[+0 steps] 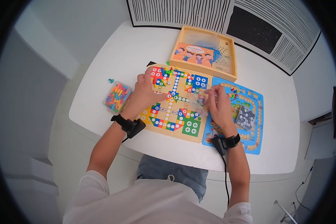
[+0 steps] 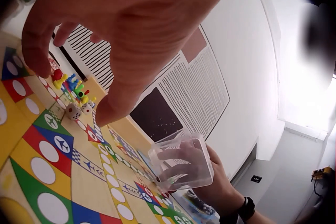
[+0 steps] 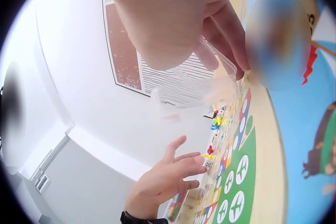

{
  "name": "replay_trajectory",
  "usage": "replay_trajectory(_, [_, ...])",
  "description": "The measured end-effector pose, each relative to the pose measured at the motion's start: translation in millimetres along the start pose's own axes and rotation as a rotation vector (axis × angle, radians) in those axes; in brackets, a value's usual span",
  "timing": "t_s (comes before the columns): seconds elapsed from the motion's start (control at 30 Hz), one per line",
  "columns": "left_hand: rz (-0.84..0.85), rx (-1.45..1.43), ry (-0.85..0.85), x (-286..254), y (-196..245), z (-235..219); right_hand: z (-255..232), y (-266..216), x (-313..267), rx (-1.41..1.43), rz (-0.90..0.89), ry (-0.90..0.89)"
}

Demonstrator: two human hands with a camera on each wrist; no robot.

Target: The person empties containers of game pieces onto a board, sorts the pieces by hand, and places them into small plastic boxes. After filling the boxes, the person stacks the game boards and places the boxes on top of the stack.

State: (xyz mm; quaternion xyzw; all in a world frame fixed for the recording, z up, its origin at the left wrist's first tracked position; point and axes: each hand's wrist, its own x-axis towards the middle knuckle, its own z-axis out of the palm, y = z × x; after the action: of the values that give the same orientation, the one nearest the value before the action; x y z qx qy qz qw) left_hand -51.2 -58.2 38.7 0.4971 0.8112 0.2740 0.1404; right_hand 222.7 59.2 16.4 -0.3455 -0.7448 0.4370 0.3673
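Observation:
My left hand [image 1: 143, 93] hovers over the left part of the wooden flying-chess board [image 1: 164, 128], thumb and fingers spread apart and holding nothing. Close to those fingers, in the left wrist view, lie white dice [image 2: 73, 111] and a cluster of red, yellow, blue and green pawns [image 2: 79, 91]. Over the board's right side, my right hand [image 1: 220, 108] grips a clear plastic box [image 2: 184, 163] by its wall. The box is tilted, and fingers show through it in the left wrist view. More coloured pawns [image 1: 169, 71] stand at the board's far left corner.
Left of the board is a clear tub [image 1: 117, 98] of colourful pieces. A blue game board [image 1: 255, 140] lies on the right, bearing a bag of black and white pieces [image 1: 246, 118]. Behind stands a wooden tray [image 1: 233, 71] with an orange illustrated sheet [image 1: 192, 56].

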Motion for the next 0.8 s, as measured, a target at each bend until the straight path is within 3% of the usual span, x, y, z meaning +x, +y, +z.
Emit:
replay_trajectory(0.23, [-0.142,0.052,-0.047,26.9,7.4,6.0,-12.9,12.6,1.9,-0.206,-0.170,0.113])
replay_trajectory(0.4, [0.049,0.224,0.006,48.9,9.1,24.1,-10.4,10.3,1.4,-0.232,-0.079,0.028])
replay_trajectory(0.53, [-0.031,0.332,-0.063,72.6,20.7,28.5,-2.7,8.1,-1.4,-0.257,-0.074,-0.003])
replay_trajectory(0.8, [0.152,0.442,-0.112,84.7,21.7,37.3,-1.8,-0.2,-3.8,-0.422,-0.025,-0.167])
